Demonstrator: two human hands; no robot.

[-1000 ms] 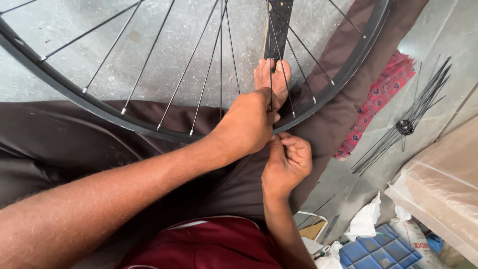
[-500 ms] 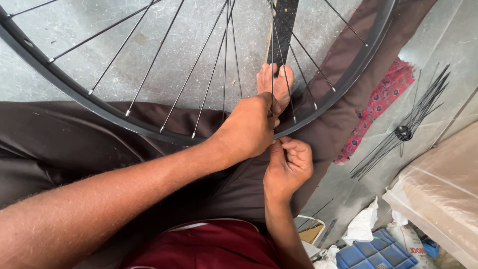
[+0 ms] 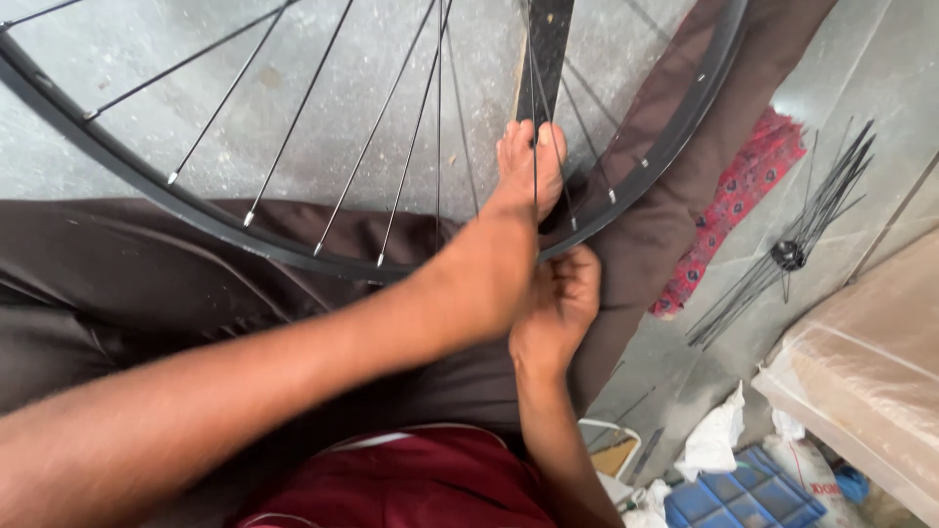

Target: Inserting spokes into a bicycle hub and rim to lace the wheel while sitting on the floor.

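Observation:
A black bicycle wheel rim [image 3: 196,210] with thin steel spokes [image 3: 411,127] lies across my lap over brown cloth. My left hand [image 3: 484,279] reaches in from the lower left and wraps over the rim's near edge, its fingers hidden underneath. Just to its right, my right hand [image 3: 559,308] is curled tight against the rim where a spoke ends. What those fingers pinch is hidden. My bare foot [image 3: 528,166] rests beyond the rim, seen through the spokes.
A bundle of loose black spokes [image 3: 792,249] lies on the grey floor at right, beside a red patterned cloth [image 3: 738,191]. A plastic-wrapped box [image 3: 871,362], a blue crate [image 3: 743,494] and white rags [image 3: 714,440] sit at the lower right.
My left hand has slid slightly further over the rim, covering more of my right hand. The wheel and both arms otherwise stay in place.

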